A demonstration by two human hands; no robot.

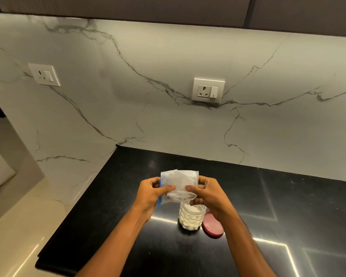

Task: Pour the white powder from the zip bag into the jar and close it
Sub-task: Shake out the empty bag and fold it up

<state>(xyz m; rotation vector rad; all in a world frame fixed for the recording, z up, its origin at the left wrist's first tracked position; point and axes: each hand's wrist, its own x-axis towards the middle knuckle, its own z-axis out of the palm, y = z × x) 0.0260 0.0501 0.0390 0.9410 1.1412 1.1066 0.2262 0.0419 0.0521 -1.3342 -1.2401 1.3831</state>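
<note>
Both hands pinch the zip bag low in the centre of the frame: left hand on its left edge, right hand on its right. The bag looks nearly empty, tipped down over the open jar directly below. The pink lid lies just right of the jar, so the right hand's closer for capping.

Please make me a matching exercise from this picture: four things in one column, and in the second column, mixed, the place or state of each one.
Things:
1. zip bag
2. jar
3. pink lid
4. wall socket

Places or states:
A. lies on the black counter, to the right of the jar
B. held above the jar by both hands, the left hand and the right hand
C. set in the marble wall behind the counter
D. stands open on the counter, with white powder inside

Right pairs: 1-B, 2-D, 3-A, 4-C
</note>
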